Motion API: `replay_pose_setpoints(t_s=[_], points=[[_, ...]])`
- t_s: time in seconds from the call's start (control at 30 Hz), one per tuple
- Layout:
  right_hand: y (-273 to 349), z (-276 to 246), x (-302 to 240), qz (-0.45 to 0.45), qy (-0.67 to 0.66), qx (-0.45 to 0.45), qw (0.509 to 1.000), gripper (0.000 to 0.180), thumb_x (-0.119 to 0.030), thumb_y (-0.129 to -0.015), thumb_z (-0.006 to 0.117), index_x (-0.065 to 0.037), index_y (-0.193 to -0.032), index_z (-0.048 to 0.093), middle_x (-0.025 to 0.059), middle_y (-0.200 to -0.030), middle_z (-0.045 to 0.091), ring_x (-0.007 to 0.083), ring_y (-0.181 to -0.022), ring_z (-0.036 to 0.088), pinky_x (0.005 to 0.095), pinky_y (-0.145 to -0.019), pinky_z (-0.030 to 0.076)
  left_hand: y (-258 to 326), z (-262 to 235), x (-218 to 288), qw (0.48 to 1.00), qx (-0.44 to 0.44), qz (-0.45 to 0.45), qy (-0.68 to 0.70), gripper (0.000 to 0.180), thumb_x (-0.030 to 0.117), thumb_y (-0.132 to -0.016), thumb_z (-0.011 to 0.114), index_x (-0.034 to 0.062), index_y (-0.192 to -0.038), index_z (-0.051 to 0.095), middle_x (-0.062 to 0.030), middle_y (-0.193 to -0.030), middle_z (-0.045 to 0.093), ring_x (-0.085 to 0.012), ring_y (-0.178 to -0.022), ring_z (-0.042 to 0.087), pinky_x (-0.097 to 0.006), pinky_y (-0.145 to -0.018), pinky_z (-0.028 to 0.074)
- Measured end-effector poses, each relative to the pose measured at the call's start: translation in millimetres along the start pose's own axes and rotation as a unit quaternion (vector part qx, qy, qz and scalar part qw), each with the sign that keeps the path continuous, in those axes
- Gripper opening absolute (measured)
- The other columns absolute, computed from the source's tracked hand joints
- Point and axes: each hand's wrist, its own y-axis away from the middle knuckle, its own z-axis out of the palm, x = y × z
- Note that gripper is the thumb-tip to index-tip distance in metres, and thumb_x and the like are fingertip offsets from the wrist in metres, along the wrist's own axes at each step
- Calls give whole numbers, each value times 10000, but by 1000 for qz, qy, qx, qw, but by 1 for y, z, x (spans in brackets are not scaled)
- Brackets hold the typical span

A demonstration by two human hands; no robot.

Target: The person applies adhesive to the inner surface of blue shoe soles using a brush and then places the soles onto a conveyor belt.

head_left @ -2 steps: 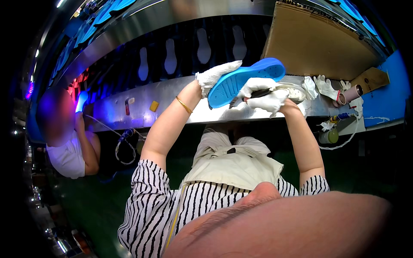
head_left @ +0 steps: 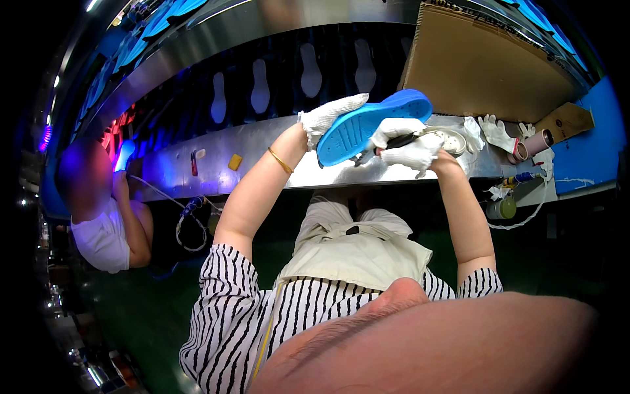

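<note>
Gloved left hand [head_left: 328,116] grasps a blue shoe sole [head_left: 354,135] above the worktop's near edge [head_left: 315,180]; right hand [head_left: 413,150] clasps a dark tool [head_left: 400,140] beside it. A steady left grip should aid control.

Right hand [head_left: 408,148], gloved in white: shifted slightly toward the person's right; fingertips drawn back, with a little more of the blue shoe sole [head_left: 351,134] uncovered beside them. Dark tool [head_left: 400,140], in that hand: carried rightward with it; its working end, dark a moment earlier, showed paler and greyer beside the sole's near edge. The sole itself: rounded right-hand end moved a trace leftward.
</note>
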Motion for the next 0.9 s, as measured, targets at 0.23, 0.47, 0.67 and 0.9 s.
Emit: replay_pose_setpoints(t_s=[0.23, 0.47, 0.67, 0.9], points=[[9, -11, -12, 65, -8, -7, 998, 123, -73, -684, 658, -50, -790, 600, 40, -841, 641, 154, -794, 589, 286, -759, 492, 8, 1, -3, 999, 37, 0, 8, 626, 555, -903, 512, -7, -1168, 589, -190, -970, 669, -273, -756, 691, -403, -698, 598], [9, 41, 15, -193, -188, 169, 948, 152, 58, -777, 658, -1, -916, 636, 87, -923, 660, 121, -800, 611, 269, -734, 506, 2, -11, -37, 933, -105, 252, 235, 753, 612, -940, 330, -1, -1373, 400, -263, -1270, 527, -374, -1096, 590, -520, -925, 499], [19, 58, -15, -15, -274, 10, 962, 90, 15, -801, 666, -6, -882, 633, 83, -908, 681, 112, -829, 634, 266, -764, 528, 7, -11, -66, 912, -23, 264, 314, 800, 647, -910, 339, 16, -1400, 376, -262, -1338, 469, -388, -1113, 567, -482, -933, 495], [9, 56, -15, -296, 4, 236, 925, 121, 45, -745, 683, -20, -831, 629, 79, -849, 651, 160, -806, 614, 287, -724, 491, 1, -3, -90, 889, 30, 316, 329, 697, 601, -926, 379, 17, -1295, 470, -198, -1193, 573, -317, -1043, 594, -447, -906, 507]])
